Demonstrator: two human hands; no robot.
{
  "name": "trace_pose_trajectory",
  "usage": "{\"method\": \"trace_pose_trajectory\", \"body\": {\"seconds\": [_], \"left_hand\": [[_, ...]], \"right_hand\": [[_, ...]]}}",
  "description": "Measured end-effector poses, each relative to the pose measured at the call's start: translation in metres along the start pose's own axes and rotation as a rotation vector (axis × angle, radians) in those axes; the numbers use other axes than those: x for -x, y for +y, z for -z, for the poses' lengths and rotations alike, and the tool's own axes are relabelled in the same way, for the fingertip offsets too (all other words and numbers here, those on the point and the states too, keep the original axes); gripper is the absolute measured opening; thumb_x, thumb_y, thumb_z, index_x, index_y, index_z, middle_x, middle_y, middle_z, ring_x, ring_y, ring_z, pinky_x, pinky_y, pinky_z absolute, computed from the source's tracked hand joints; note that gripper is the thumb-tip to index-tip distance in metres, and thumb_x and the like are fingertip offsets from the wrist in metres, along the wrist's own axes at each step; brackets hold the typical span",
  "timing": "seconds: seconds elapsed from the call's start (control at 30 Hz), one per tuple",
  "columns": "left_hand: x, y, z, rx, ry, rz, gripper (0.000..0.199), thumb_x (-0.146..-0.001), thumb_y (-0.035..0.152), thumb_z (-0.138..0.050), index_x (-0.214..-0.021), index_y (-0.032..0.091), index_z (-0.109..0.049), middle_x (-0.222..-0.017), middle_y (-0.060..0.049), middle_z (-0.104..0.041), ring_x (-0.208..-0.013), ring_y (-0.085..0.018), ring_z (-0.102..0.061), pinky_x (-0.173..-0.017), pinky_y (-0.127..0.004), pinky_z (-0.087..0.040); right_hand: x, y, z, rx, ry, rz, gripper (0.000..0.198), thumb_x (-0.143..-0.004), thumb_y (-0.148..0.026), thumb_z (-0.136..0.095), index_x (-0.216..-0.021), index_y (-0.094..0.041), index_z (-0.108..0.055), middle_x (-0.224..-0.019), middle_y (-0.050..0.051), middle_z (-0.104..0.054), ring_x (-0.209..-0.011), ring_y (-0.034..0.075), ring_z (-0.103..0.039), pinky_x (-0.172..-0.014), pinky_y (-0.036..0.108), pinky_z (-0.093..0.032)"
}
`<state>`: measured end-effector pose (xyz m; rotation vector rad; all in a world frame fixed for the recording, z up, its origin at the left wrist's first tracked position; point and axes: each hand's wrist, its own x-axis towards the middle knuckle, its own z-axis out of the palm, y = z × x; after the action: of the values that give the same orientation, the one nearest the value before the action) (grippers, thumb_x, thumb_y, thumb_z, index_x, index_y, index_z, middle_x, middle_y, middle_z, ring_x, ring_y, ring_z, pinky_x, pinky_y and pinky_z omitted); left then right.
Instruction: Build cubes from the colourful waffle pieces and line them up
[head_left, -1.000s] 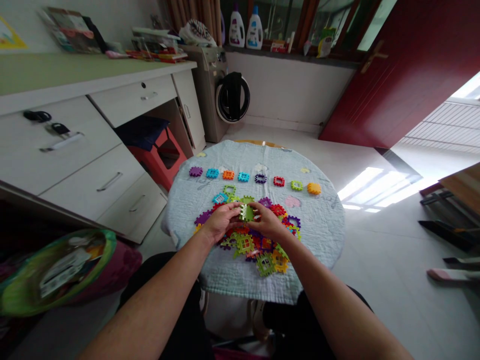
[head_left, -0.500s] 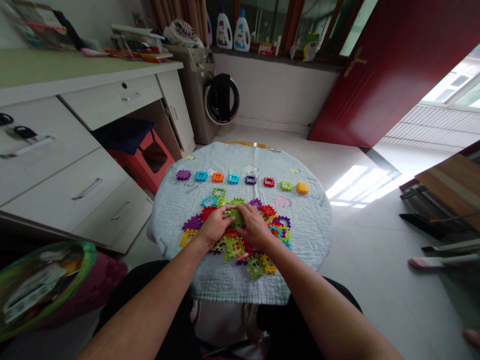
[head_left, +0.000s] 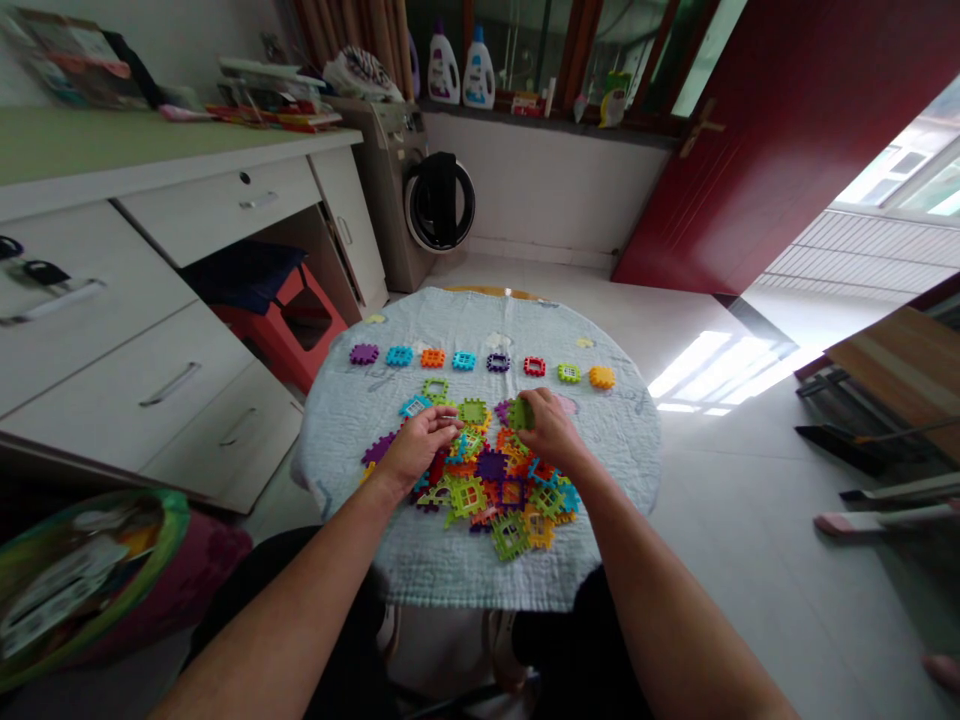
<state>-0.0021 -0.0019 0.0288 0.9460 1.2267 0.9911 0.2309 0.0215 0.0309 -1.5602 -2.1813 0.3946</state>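
My right hand [head_left: 553, 430] grips a flat green toothed building tile [head_left: 519, 414] at the right back of the pile. On the left, my left hand [head_left: 421, 442] hovers over the pile's edge with its fingers stretched and nothing visible in them. Between the hands lies a heap of colourful interlocking tiles, among them a dark purple tile [head_left: 492, 465] and a green window tile [head_left: 468, 495]. Beyond the heap runs a row of several spaced single tiles, from a purple tile [head_left: 364, 355] at the left to an orange-yellow tile [head_left: 602, 377] at the right.
A light blue cloth [head_left: 630, 450] covers the round table. To the left stand white drawers [head_left: 172, 385], a red stool [head_left: 319, 310] and a waste bin [head_left: 180, 560]. Behind is a washing machine [head_left: 394, 190] with its door open; a red door [head_left: 697, 200] stands at the right.
My hands were together on a green tile over the heap's middle. Now they are apart: my right hand has moved right with the tile, and my left hand has let go.
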Motion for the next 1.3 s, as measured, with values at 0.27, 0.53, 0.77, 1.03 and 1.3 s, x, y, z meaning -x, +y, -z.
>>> {"method": "trace_pose_trajectory", "body": {"seconds": [0.27, 0.53, 0.77, 1.03, 1.3], "left_hand": [[-0.003, 0.002, 0.014, -0.041, 0.092, -0.040, 0.041, -0.060, 0.032, -0.072, -0.097, 0.016, -0.062, -0.087, -0.005, -0.071, -0.081, -0.017, -0.065, -0.068, -0.026, -0.047], [-0.004, 0.001, 0.020, -0.096, 0.090, -0.042, 0.043, -0.063, 0.036, -0.072, -0.100, 0.016, -0.062, -0.091, -0.005, -0.070, -0.079, -0.015, -0.064, -0.071, -0.026, -0.048], [-0.004, 0.004, 0.024, -0.107, 0.094, -0.045, 0.044, -0.063, 0.039, -0.073, -0.099, 0.016, -0.062, -0.092, -0.006, -0.070, -0.079, -0.017, -0.064, -0.070, -0.028, -0.050], [-0.004, 0.004, 0.023, -0.080, 0.112, -0.067, 0.042, -0.062, 0.037, -0.074, -0.097, 0.016, -0.064, -0.089, -0.006, -0.071, -0.076, -0.016, -0.064, -0.068, -0.027, -0.050], [-0.003, 0.005, 0.024, -0.066, 0.125, -0.060, 0.040, -0.063, 0.035, -0.073, -0.096, 0.015, -0.063, -0.089, -0.006, -0.070, -0.076, -0.016, -0.064, -0.069, -0.028, -0.049]], "right_hand": [[0.015, 0.134, 0.040, 0.208, 0.096, -0.451, 0.055, -0.064, -0.015, -0.063, -0.118, -0.017, -0.055, -0.109, 0.011, -0.055, -0.095, 0.023, -0.054, -0.088, 0.034, -0.041], [0.021, 0.197, 0.050, 0.353, 0.046, -0.728, 0.058, -0.069, -0.020, -0.062, -0.126, -0.023, -0.054, -0.116, 0.012, -0.054, -0.104, 0.025, -0.054, -0.085, 0.032, -0.041], [0.018, 0.223, 0.051, 0.319, -0.019, -0.698, 0.071, -0.066, -0.024, -0.065, -0.135, -0.022, -0.048, -0.121, 0.014, -0.053, -0.111, 0.028, -0.052, -0.089, 0.036, -0.040], [0.025, 0.233, 0.045, 0.259, -0.044, -0.615, 0.074, -0.064, -0.025, -0.066, -0.135, -0.017, -0.046, -0.121, 0.014, -0.056, -0.111, 0.028, -0.054, -0.094, 0.037, -0.039], [0.018, 0.239, 0.035, 0.343, -0.039, -0.652, 0.064, -0.065, -0.022, -0.062, -0.128, -0.019, -0.054, -0.127, 0.014, -0.054, -0.111, 0.029, -0.054, -0.091, 0.036, -0.040]]}}
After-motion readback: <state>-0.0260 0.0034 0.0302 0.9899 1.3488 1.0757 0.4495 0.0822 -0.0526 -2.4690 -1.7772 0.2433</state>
